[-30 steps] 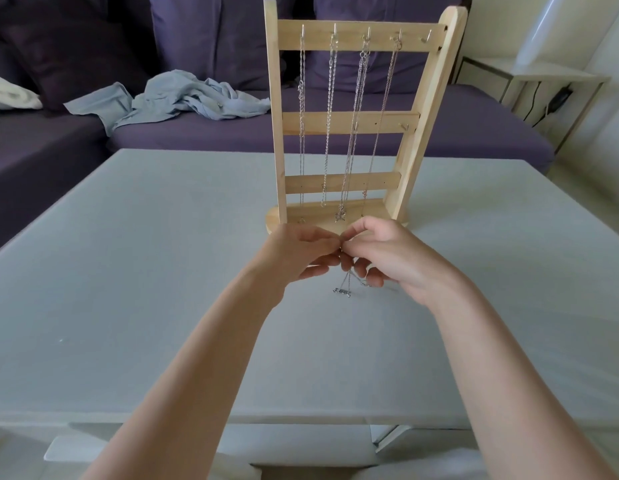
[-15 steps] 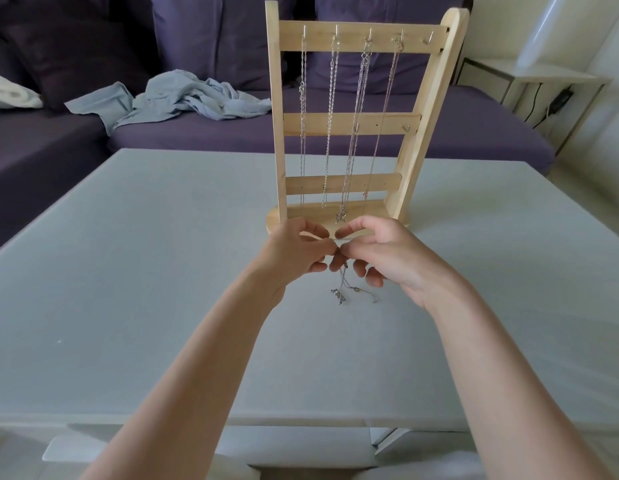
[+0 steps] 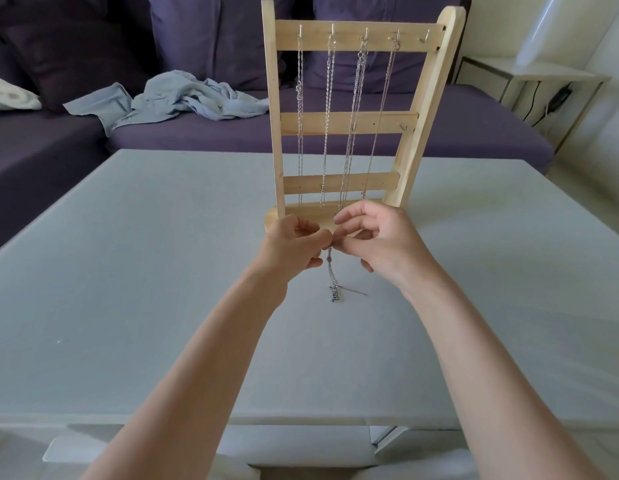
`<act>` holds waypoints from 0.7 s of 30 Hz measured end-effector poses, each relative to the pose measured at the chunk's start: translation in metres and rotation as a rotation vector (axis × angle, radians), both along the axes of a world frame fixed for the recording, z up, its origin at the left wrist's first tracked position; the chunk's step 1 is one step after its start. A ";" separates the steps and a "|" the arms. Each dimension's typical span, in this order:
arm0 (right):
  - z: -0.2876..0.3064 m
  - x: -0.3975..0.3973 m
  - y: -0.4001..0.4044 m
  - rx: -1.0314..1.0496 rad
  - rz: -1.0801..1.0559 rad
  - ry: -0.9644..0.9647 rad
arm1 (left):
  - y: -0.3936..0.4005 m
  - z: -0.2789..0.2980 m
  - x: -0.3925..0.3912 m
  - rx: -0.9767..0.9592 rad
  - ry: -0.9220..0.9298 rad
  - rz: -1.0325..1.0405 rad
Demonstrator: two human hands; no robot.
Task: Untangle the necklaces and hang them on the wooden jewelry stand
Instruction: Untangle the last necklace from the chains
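Necklace [image 3: 332, 271], light, limp and snag-prone, was pinched at its top by left hand [image 3: 294, 242] and right hand [image 3: 377, 242]; clasp end judged best gripped.

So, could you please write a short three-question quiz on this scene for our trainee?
1. True or false: the top bar of the stand has one free hook.
2. How many necklaces already hang from the top bar? A) two B) four C) six
3. What do both hands pinch in front of the stand's base?

Key:
1. True; it is the rightmost hook.
2. B.
3. A chain: the left hand and right hand pinch its top, and its pendant touches the table.
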State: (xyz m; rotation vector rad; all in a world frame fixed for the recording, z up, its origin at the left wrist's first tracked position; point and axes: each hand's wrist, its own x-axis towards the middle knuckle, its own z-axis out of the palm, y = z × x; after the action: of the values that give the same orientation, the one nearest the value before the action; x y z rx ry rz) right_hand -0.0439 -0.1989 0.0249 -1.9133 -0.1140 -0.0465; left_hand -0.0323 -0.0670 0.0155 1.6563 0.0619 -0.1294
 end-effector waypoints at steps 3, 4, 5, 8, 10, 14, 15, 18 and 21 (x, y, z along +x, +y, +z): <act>0.001 0.001 0.000 -0.014 0.023 -0.044 | 0.002 0.001 0.000 -0.068 0.052 -0.019; 0.002 0.001 -0.001 -0.020 0.033 -0.052 | 0.002 0.002 -0.001 -0.090 0.072 -0.026; 0.003 0.001 -0.001 -0.020 0.040 -0.055 | 0.003 0.002 -0.001 -0.106 0.089 -0.037; 0.005 -0.001 -0.001 0.046 0.055 -0.027 | 0.007 0.005 -0.002 -0.143 0.111 -0.115; 0.006 -0.002 -0.003 0.091 0.062 -0.009 | 0.012 0.008 -0.002 -0.165 0.100 -0.183; 0.010 -0.005 -0.007 0.196 0.111 0.026 | 0.019 0.009 -0.003 -0.220 0.110 -0.280; 0.011 -0.006 -0.008 0.224 0.126 0.039 | 0.020 0.009 -0.003 -0.233 0.120 -0.298; 0.013 -0.007 -0.011 0.263 0.158 0.068 | 0.021 0.009 -0.004 -0.266 0.151 -0.326; 0.013 -0.008 -0.011 0.253 0.174 0.085 | 0.020 0.009 -0.005 -0.289 0.184 -0.328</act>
State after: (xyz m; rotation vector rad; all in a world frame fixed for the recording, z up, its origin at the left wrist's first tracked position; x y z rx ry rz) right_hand -0.0521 -0.2095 0.0375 -1.6444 -0.2076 0.1320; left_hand -0.0369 -0.0472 0.0244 1.3513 -0.0870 -0.5173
